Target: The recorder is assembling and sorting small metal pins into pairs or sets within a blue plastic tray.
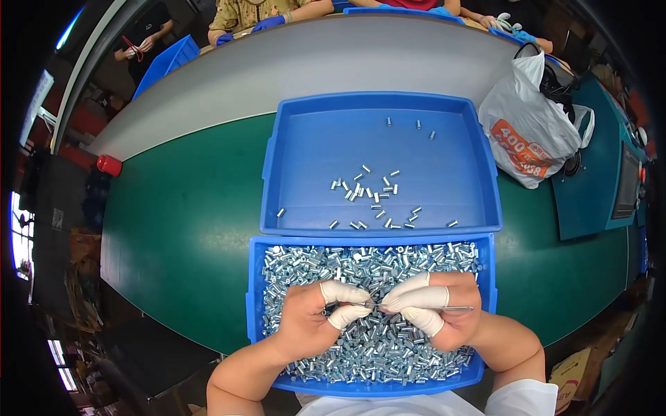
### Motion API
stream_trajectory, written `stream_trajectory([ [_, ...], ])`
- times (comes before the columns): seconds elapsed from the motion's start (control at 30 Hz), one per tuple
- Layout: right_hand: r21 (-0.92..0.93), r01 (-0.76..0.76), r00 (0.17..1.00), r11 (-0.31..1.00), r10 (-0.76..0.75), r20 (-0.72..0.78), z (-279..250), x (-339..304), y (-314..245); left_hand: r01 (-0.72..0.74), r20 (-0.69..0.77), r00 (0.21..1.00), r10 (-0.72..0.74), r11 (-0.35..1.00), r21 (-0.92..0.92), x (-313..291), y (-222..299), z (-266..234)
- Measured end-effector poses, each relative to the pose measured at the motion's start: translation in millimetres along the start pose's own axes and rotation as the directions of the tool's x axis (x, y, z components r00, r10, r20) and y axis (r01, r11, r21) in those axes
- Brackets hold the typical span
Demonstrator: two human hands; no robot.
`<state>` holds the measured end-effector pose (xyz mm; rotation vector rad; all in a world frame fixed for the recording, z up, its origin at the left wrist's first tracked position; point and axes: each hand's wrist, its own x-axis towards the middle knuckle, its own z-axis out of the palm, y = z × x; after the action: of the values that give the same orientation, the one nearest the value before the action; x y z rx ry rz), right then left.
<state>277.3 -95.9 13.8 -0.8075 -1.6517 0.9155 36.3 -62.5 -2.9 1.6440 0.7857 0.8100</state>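
Green bench [173,208], with two blue trays set on it, one beyond the other. Nearest: near tray [490,277], heaped with short silver cylinders [399,350]. Over this heap both hands are held close together, white covers [345,291] worn on thumbs and some fingers. By the left hand [309,322] a small metal piece [370,304] is pinched between thumb and forefinger; exact shape cannot be told at this size. By the right hand [451,297] a slim metal tool [461,308] is gripped, fingers closed about it, its tip lying at the piece; whether contact is made cannot be told.

Judgement on handling: the piece is best pinched firmly but lightly, the end under the tool left clear; the tool should be lined up with it and guided by small finger movements, wrists steadied. Work low over the near tray is advised, so that any dropped piece is caught there.

Beyond: far tray [326,125], thinly scattered with loose cylinders [357,191], three of them toward the back. To its right, a white plastic bag [524,118]. Farther, a pale partition [229,76], behind which co-workers are seen, blue gloves [269,23] worn by one.
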Motion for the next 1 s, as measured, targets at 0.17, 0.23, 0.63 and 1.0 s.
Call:
stream_trajectory([
  [0.17, 0.158, -0.076, 0.997, 0.985, 0.077, -0.005, 0, 0, 5, 0.019, 0.027, 1.000, -0.016, 0.995, -0.099, 2, 1, -3],
  [0.23, 0.111, -0.070, 0.997, 0.991, 0.072, -0.015, 1, 0, 2, -0.003, 0.017, 1.000, 0.004, 0.999, -0.041, 4, 2, -3],
  [0.63, 0.246, -0.170, 0.985, 0.954, 0.173, 0.008, 2, -4, 1, -0.016, 0.029, 0.999, 0.016, 1.000, 0.012, -2, 2, -2],
  [1.0, 0.334, -0.212, 0.977, 0.918, 0.196, 0.083, -7, 6, 6, 0.079, 0.024, 0.997, -0.077, 0.991, -0.109, 3, 9, -6],
])
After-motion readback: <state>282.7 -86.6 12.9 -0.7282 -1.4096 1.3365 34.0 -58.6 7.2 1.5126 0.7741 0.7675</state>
